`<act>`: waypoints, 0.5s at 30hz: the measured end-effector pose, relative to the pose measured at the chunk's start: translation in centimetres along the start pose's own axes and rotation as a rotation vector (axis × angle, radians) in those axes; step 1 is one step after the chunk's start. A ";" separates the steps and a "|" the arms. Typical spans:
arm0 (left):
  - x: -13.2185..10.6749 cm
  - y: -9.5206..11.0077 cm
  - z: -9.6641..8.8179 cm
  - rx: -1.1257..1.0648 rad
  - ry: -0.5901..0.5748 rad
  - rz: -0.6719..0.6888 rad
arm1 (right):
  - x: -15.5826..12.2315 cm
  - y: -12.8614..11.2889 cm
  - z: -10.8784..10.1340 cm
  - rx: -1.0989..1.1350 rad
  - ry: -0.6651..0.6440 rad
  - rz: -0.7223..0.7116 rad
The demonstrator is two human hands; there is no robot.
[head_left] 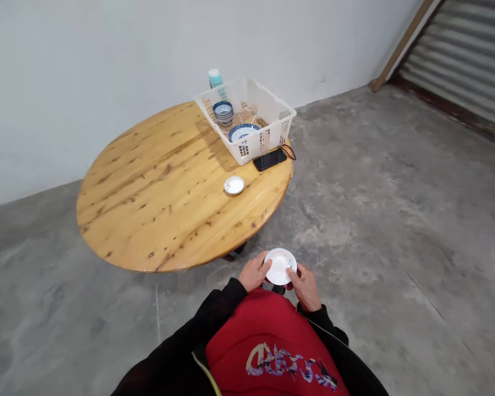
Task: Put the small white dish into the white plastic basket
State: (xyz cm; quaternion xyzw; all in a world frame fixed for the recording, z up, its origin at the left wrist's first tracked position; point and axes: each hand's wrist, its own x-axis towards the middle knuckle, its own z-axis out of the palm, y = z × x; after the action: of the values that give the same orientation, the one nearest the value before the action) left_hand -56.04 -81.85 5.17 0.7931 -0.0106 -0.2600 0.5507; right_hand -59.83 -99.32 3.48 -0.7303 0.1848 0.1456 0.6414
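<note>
A small white saucer (279,269) is held between my two hands in front of my red shirt, clear of the table edge. My left hand (254,271) grips its left rim, thumb on top. On the right rim, my right hand (305,287) has its thumb over the inner face and its fingers curled beneath. Another small white dish (234,185) lies on the round wooden table (148,203), beyond my hands. The underside of the held saucer and most of my fingertips are hidden.
At the table's far right stands a white plastic basket (268,140) with stacked blue-patterned bowls (223,113) and a blue-rimmed plate (243,131). Behind it is a bottle with a teal top (215,78). A black phone (270,159) lies before the basket, near the edge.
</note>
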 end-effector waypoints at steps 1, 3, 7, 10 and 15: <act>0.1 -0.2 -0.3 -0.028 0.037 -0.019 | 0.8 -0.1 0.2 -0.008 -0.036 -0.001; 0.6 -0.5 -1.0 -0.066 0.090 -0.045 | 2.5 -0.5 0.6 -0.032 -0.088 0.006; 3.2 -0.1 -2.6 -0.057 0.134 -0.051 | 6.4 -2.0 1.0 -0.083 -0.136 0.025; 6.0 0.9 -4.1 -0.064 0.172 -0.024 | 9.6 -4.2 1.1 -0.125 -0.142 0.007; 10.3 2.4 -8.0 -0.082 0.212 -0.001 | 14.9 -8.9 2.3 -0.117 -0.158 -0.027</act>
State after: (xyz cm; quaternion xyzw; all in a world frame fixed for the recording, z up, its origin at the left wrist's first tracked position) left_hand -43.14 -79.00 5.25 0.7930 0.0586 -0.1749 0.5806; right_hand -42.44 -97.28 4.34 -0.7550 0.1150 0.2047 0.6122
